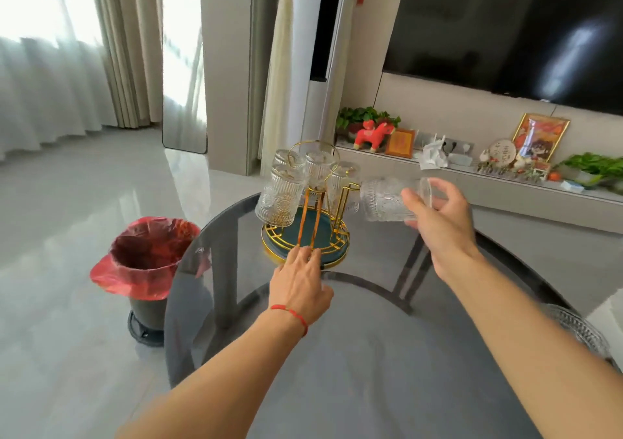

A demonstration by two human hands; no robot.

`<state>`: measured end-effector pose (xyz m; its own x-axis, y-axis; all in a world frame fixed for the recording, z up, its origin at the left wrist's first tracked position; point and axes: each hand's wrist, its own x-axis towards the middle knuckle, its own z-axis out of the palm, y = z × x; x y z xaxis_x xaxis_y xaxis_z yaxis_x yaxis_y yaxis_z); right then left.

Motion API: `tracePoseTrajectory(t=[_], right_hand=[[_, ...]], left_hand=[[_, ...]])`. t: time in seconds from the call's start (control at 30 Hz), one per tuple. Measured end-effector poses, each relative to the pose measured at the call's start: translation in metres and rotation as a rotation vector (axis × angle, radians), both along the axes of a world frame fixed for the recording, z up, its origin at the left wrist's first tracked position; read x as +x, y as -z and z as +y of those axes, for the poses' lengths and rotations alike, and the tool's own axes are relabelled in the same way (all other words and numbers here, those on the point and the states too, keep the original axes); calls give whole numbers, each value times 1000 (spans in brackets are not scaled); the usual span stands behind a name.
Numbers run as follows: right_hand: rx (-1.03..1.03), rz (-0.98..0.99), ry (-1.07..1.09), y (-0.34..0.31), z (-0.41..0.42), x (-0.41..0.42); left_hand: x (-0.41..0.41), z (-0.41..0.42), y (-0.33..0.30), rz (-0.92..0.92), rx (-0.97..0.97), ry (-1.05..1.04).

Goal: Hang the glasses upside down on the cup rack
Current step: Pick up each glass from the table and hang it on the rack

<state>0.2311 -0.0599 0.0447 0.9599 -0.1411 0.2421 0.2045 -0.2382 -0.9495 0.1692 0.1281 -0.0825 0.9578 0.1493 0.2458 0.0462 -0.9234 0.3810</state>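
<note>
standing on a round smoked-glass desk (371, 354), the gold cup rack (305, 233) is carrying ribbed glasses (279, 196); right hand (438, 216) is gripping a sideways glass (384, 199), left hand (300, 283) is resting spread at the rack's base.

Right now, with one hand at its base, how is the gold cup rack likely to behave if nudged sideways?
The cup rack looks top-heavy: several glasses hang high on thin wire arms, so it may tip or rattle. On the smooth glass table its round tray base would probably slide easily. The left hand touching the rim likely steadies it.
</note>
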Motion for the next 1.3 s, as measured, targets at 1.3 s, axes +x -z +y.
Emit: tracePoseTrajectory(t=[1.3], right_hand=[[-833,-166,-229,85,-56,-76]], left_hand=[[-10,-18,2,99,139,39]])
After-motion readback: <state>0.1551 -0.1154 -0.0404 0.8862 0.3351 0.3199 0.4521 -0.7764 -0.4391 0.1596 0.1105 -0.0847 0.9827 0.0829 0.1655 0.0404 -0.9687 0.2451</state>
